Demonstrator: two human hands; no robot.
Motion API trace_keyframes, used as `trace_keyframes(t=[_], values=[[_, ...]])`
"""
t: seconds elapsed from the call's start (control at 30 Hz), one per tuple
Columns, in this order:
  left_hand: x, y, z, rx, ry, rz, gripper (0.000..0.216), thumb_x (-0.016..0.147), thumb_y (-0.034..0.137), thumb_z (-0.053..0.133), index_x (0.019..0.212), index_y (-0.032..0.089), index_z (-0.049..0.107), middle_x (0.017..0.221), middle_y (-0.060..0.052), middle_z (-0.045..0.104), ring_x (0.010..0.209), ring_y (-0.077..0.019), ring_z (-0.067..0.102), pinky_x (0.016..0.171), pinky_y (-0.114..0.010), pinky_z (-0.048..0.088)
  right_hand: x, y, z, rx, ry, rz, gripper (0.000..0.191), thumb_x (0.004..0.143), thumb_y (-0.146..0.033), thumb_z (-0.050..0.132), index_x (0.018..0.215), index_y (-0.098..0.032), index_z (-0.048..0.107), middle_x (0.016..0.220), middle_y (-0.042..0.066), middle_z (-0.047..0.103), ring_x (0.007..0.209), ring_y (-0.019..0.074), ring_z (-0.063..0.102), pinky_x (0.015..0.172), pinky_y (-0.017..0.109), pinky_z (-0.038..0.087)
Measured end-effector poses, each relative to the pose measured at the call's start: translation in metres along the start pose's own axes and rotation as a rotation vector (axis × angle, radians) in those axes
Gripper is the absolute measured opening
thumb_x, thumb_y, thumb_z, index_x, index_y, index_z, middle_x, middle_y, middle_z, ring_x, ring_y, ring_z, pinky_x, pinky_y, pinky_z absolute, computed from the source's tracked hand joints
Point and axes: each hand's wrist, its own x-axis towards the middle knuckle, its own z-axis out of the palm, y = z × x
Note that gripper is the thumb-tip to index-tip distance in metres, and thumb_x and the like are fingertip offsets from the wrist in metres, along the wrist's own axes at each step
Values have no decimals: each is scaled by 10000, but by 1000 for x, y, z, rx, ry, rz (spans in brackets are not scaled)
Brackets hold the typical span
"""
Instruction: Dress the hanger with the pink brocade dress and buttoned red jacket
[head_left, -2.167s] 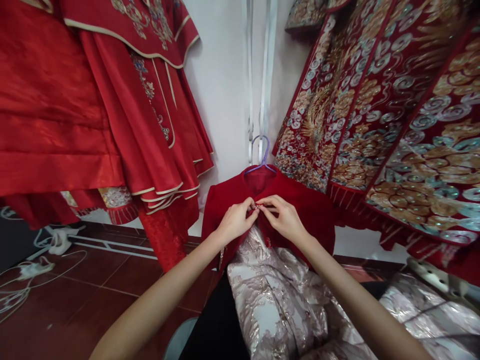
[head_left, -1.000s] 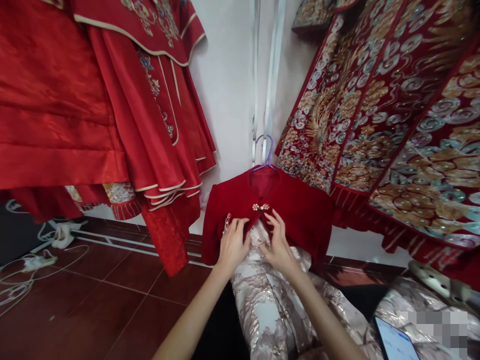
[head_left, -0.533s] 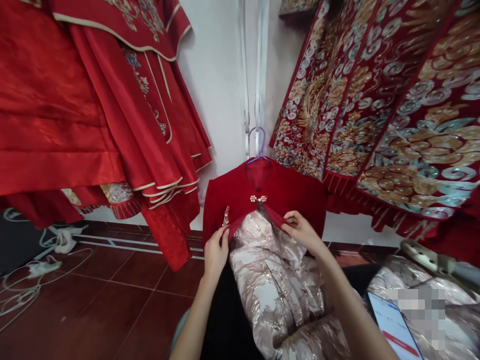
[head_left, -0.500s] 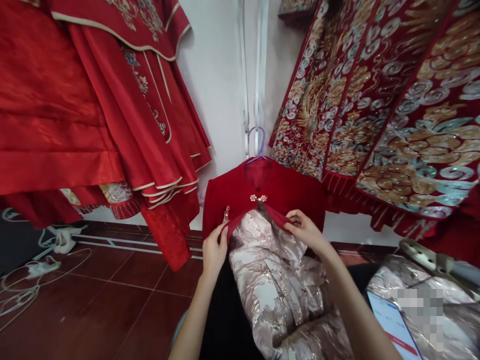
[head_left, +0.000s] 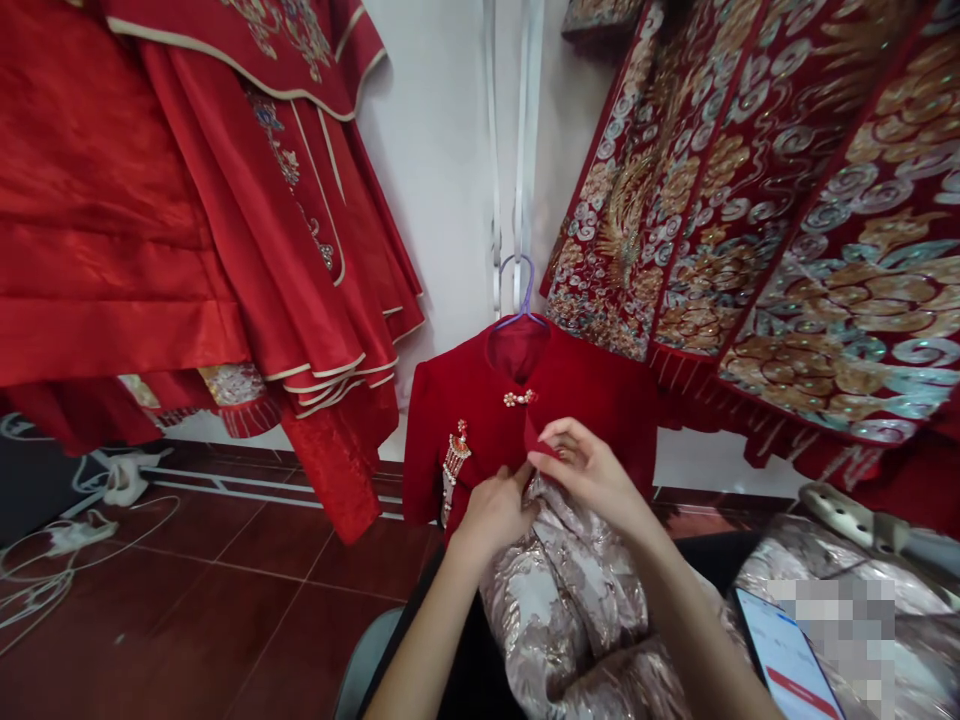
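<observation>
A short red jacket [head_left: 600,385] hangs in front of me on a purple hanger [head_left: 529,290]. A beaded clasp [head_left: 519,398] fastens its collar, and a tasselled brooch [head_left: 455,460] hangs on its left-hand side. My right hand [head_left: 596,470] pinches the front edge of the jacket just below the clasp. Close beside it, my left hand [head_left: 495,515] has its fingers closed on the jacket's lower front; its fingertips are partly hidden. Shiny pale pink brocade fabric [head_left: 570,600] lies bunched under both hands and over my lap.
Red garments [head_left: 300,250] hang at the left, and a heavily embroidered red garment [head_left: 750,230] at the right. A lit phone [head_left: 784,650] rests on more brocade at the lower right. White cables [head_left: 45,575] trail over the tiled floor [head_left: 247,590].
My hands have come together at the middle of the jacket front. The left moved right, uncovering the brooch; the right moved left. The jacket front now covers more of the brocade.
</observation>
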Motion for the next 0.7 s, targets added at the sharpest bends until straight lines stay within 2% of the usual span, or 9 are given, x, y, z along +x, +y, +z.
trace_keyframes(t=[0.07, 0.17, 0.23, 0.3, 0.37, 0.4, 0.53, 0.6, 0.7], values=[[14, -5, -9, -74, -107, 46, 302, 715, 245, 592, 1000, 193, 679, 912, -113, 701, 795, -253, 656, 702, -316, 497, 1, 13, 13, -42, -73, 7, 251, 709, -302, 697, 882, -203, 543, 851, 16, 588, 803, 141, 582, 725, 264, 500], [24, -21, -21, -235, -217, 56, 138, 716, 166, 533, 776, 177, 657, 697, -50, 679, 652, -179, 615, 609, -251, 473, 3, 32, 24, -46, -107, 32, 259, 711, -279, 690, 909, -199, 542, 877, 22, 587, 824, 142, 587, 746, 280, 521], [20, -34, -28, -385, -263, 16, 130, 755, 184, 498, 760, 153, 624, 646, -31, 642, 588, -147, 583, 565, -236, 464, 4, 40, 26, -9, -166, 40, 269, 719, -254, 680, 945, -202, 541, 905, 20, 581, 854, 136, 587, 789, 286, 525], [13, -46, -35, -579, -273, -19, 165, 788, 221, 486, 854, 140, 614, 703, -30, 637, 608, -135, 593, 577, -239, 483, 4, 46, 25, 0, -233, 36, 260, 741, -223, 651, 977, -204, 545, 920, 18, 576, 871, 130, 585, 817, 291, 523], [6, -58, -40, -715, -182, -55, 219, 796, 235, 488, 954, 141, 607, 779, -37, 633, 659, -133, 608, 609, -251, 506, 4, 50, 26, -56, -236, 25, 245, 754, -196, 625, 988, -203, 551, 909, 18, 574, 848, 128, 586, 802, 291, 527], [5, -63, -43, -731, -82, -77, 225, 794, 231, 488, 965, 144, 608, 794, -39, 626, 672, -131, 606, 615, -251, 508, 4, 51, 27, -101, -211, 17, 246, 752, -184, 619, 988, -202, 555, 900, 17, 573, 828, 128, 586, 784, 289, 531], [10, -82, -41, -612, 448, -130, 142, 753, 191, 525, 880, 158, 579, 867, -41, 605, 687, -110, 565, 620, -234, 492, 4, 61, 36, -306, -92, 0, 250, 718, -141, 617, 957, -196, 571, 838, 15, 561, 744, 136, 576, 693, 281, 528], [15, -88, -35, -599, 540, -121, 200, 729, 177, 558, 928, 166, 555, 955, -52, 598, 742, -113, 570, 661, -245, 499, 4, 66, 39, -401, -39, -2, 243, 714, -127, 605, 946, -192, 580, 794, 10, 553, 687, 137, 564, 656, 284, 519], [20, -89, -24, -630, 534, -107, 277, 712, 151, 572, 987, 171, 547, 987, -61, 597, 792, -120, 580, 737, -276, 508, 4, 73, 42, -506, 18, -30, 229, 735, -129, 571, 950, -200, 605, 775, 15, 564, 632, 138, 561, 626, 292, 512]])
